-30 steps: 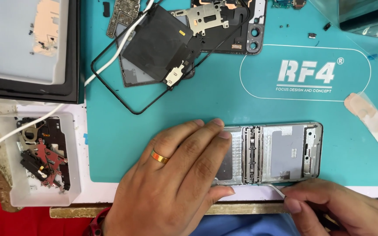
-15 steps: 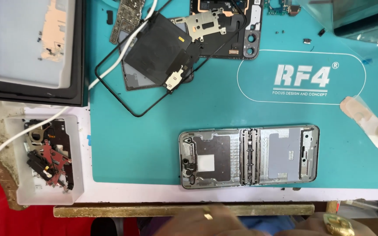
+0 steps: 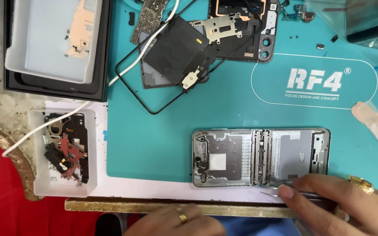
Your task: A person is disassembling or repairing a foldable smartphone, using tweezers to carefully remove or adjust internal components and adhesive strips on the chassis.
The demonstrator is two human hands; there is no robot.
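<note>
An opened foldable phone frame, silver with a central hinge, lies flat on the teal mat. My right hand comes in from the bottom right and pinches thin metal tweezers, whose tip lies just below the frame's lower right edge. There is a gold bracelet on that wrist. My left hand, wearing a gold ring, sits low at the table's front edge, off the phone. Its fingers are mostly hidden.
A black back cover, a coil sheet and a thin black bezel ring lie at the mat's top. A white tray of small black and red parts stands at left. Behind it is a grey tray, and a white cable runs across.
My left hand lifted off the phone frame and dropped back to the table's front edge. My right hand dipped out of view, then returned with the tweezers to the frame's lower right.
</note>
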